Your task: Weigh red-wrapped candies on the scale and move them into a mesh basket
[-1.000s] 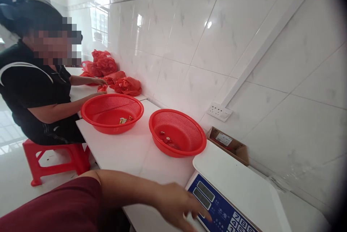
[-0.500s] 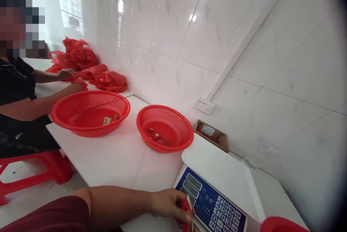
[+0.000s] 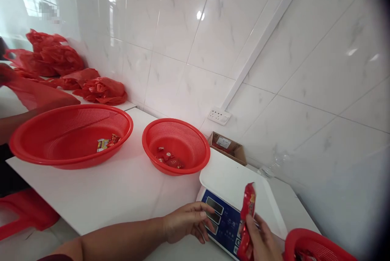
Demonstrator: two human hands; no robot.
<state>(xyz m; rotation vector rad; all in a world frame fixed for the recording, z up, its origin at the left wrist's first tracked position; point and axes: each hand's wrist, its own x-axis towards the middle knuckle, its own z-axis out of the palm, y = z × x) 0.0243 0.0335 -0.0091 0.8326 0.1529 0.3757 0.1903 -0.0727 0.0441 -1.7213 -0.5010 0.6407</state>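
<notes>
My left hand point(image 3: 190, 222) hovers in front of the scale's display with fingers apart and nothing in it. In my right hand point(image 3: 265, 240) are shiny red packets point(image 3: 249, 202), one standing upright above the fingers and another lower down. Behind both hands is the white and blue digital scale point(image 3: 221, 216), its white weighing plate point(image 3: 234, 181) partly covered by the packet. A red perforated basket point(image 3: 176, 125) beside the scale holds several small red packets point(image 3: 172, 160).
A larger red basket point(image 3: 73, 163) with a few packets stands at left. Red plastic bags point(image 3: 103, 90) lie along the wall. A cardboard box point(image 3: 228, 149) sits behind the scale, and another red basket point(image 3: 319, 242) at lower right. A co-worker's arm holds a red bag point(image 3: 39, 90).
My left hand has let go of the red packet and opened. My right hand has come into view, holding red packets over the scale. The view has turned right; the co-worker is mostly out of frame.
</notes>
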